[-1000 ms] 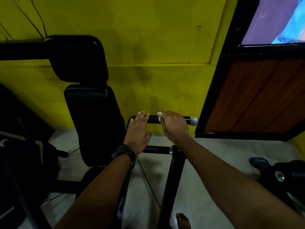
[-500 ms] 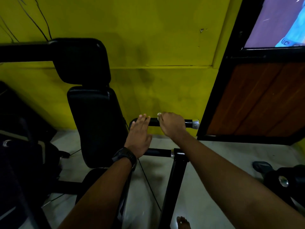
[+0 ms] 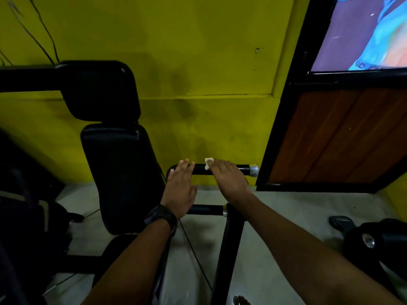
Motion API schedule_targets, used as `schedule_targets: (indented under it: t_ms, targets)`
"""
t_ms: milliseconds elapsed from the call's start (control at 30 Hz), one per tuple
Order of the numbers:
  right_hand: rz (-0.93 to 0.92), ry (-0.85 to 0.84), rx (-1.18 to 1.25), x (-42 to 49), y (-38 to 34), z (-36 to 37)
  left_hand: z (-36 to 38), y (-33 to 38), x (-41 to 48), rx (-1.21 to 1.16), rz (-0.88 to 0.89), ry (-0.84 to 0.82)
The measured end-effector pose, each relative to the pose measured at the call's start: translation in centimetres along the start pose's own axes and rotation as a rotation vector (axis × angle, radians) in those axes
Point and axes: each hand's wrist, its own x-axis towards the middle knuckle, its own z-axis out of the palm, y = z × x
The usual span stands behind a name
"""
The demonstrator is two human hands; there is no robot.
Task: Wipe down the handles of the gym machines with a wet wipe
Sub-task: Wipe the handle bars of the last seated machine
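Against the yellow wall (image 3: 198, 62) the handle (image 3: 243, 168) runs 9-to-3 o'clock: the right hand (image 3: 229, 178) curls over its middle, pinning the wet wipe (image 3: 208, 163), while the left hand (image 3: 181, 189) rests straight-fingered on its 9 o'clock end.

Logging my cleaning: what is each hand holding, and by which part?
The right hand grips the wet wipe around the middle of the upper handle. The left hand holds nothing, fingers flat on its left end.
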Motion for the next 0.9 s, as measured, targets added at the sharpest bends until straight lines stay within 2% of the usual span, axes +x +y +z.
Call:
schedule_targets:
  t_ms: [100, 200, 300, 367, 633, 767, 900]
  targets:
    - [-0.11, 0.137, 0.061, -1.4, 1.2, 0.5, 0.2, -0.1, 0.0, -0.013, 0.007, 0.001]
    - [-0.197, 0.113, 0.048, -1.0, 1.9, 0.4, 0.3, -0.1, 0.3, -0.039, -0.01, 0.014]
    - [-0.123, 0.047, 0.037, -0.8, 1.5, 0.1, 0.6, -0.1, 0.3, -0.055, -0.016, 0.022]
    - [-0.081, 0.091, 0.039, -1.4, 0.3, 0.2, 0.7, -0.2, 0.2, -0.052, -0.008, 0.027]
    - [-0.123, 0.118, -0.034, -1.7, 0.7, -0.1, 0.5, -0.4, 0.3, -0.022, 0.026, 0.018]
    - [-0.207, 0.131, -0.123, -3.0, 0.5, 0.2, 0.5, -0.1, 0.1, -0.041, 0.015, 0.036]
    - [-0.171, 0.082, -0.156, -3.4, 0.2, 0.5, 0.0, -0.4, 0.1, -0.078, -0.034, 0.049]
